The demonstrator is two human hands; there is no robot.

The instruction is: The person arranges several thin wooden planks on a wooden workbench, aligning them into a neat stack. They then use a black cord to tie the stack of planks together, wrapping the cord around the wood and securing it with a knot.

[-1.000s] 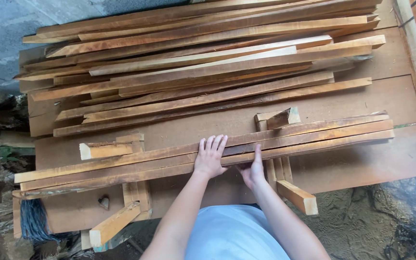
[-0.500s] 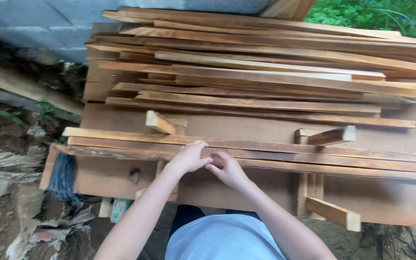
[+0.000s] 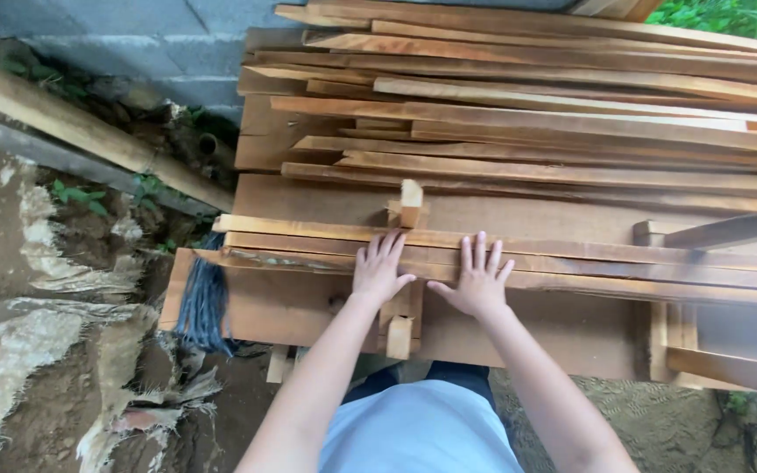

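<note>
Pressing flat on long wooden slats point(image 3: 571, 263), left hand point(image 3: 380, 270) and right hand point(image 3: 478, 282) side by side, fingers spread, gripping nothing. Slats cross counter point(image 3: 308, 307), right ends cut off by frame. Small upright block point(image 3: 410, 202) just beyond left hand. Stacked planks point(image 3: 527, 114) farther back, far ends out of view. Dark frayed bundle point(image 3: 203, 298) left, unclear.

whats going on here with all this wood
A person leans over a board worktop outdoors, with both palms pressed flat on a few long wooden slats lying side by side along its near edge. The left hand and right hand lie open, fingers spread, close together but apart. A bigger stack of planks lies across the far side by a grey block wall. A frayed blue cloth hangs off the left end.
</note>
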